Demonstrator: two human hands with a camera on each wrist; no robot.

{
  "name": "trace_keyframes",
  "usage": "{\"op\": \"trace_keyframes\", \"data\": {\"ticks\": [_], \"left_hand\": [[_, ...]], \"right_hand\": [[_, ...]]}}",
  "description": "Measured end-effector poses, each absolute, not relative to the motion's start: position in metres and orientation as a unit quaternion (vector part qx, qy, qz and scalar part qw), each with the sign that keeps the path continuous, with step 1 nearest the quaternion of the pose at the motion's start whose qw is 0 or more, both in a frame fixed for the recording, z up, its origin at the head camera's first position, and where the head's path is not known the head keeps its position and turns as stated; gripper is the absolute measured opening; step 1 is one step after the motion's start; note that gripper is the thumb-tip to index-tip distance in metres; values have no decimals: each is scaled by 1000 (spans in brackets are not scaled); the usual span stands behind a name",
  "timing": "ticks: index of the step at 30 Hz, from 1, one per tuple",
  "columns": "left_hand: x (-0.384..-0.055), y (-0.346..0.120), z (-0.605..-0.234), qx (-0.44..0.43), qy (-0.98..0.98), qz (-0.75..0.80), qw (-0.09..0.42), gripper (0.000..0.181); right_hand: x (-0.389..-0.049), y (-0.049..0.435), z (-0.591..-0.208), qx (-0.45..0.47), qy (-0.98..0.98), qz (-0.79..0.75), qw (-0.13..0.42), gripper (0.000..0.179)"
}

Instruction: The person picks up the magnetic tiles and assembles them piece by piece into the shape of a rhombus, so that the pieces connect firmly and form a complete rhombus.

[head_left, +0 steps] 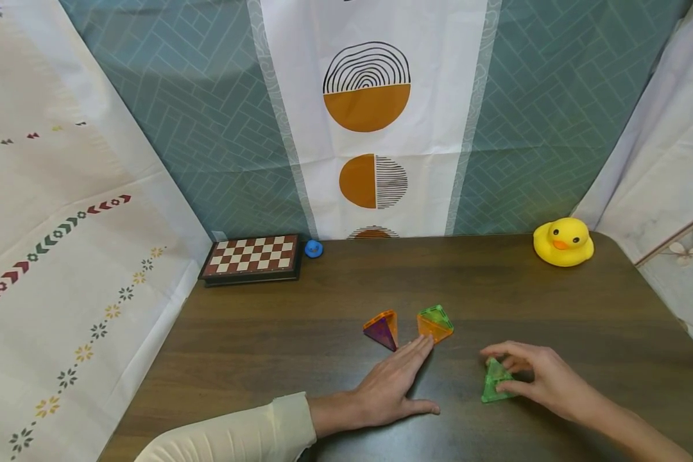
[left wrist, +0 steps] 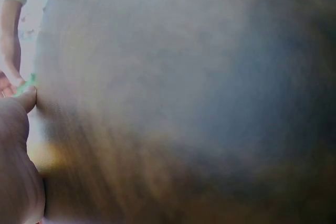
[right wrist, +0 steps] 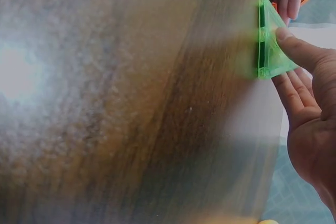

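Note:
In the head view my right hand (head_left: pixel 545 378) pinches a translucent green triangular magnetic tile piece (head_left: pixel 495 384) between thumb and fingers, low over the table. The right wrist view shows the thumb on one face of this green piece (right wrist: pixel 270 51). My left hand (head_left: pixel 389 388) lies stretched out, fingers straight together and thumb spread. Its fingertips reach the near edge of an orange and green magnetic tile piece (head_left: pixel 435 325); whether they touch it I cannot tell. Just left of that stands an orange and purple magnetic tile piece (head_left: pixel 381 330).
A brown wooden table (head_left: pixel 254 340) spans the front. At the back left lies a checkered game box (head_left: pixel 251 255) beside a small blue round object (head_left: pixel 314 249). A yellow rubber duck (head_left: pixel 563 242) sits at the back right. Patterned cloths (head_left: pixel 208 128) hang behind and at the sides.

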State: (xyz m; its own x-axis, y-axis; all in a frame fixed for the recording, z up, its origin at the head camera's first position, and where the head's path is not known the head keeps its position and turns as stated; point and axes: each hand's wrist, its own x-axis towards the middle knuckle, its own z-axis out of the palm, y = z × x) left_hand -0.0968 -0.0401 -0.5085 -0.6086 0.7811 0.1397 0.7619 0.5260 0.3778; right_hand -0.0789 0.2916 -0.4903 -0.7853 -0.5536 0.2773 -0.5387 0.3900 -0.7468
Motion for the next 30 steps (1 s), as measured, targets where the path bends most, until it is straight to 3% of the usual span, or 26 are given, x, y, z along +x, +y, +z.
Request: {"op": "trace_keyframes", "data": {"ticks": [11,30], "left_hand": [[-96,-40,-509,440,875,203,25,108],[-97,-39,-509,440,873,211,30,109]], "right_hand": [[-81,291,-489,-295,851,-435,-16,42],[-83,291,-487,-296,825,-480,32,31]]}}
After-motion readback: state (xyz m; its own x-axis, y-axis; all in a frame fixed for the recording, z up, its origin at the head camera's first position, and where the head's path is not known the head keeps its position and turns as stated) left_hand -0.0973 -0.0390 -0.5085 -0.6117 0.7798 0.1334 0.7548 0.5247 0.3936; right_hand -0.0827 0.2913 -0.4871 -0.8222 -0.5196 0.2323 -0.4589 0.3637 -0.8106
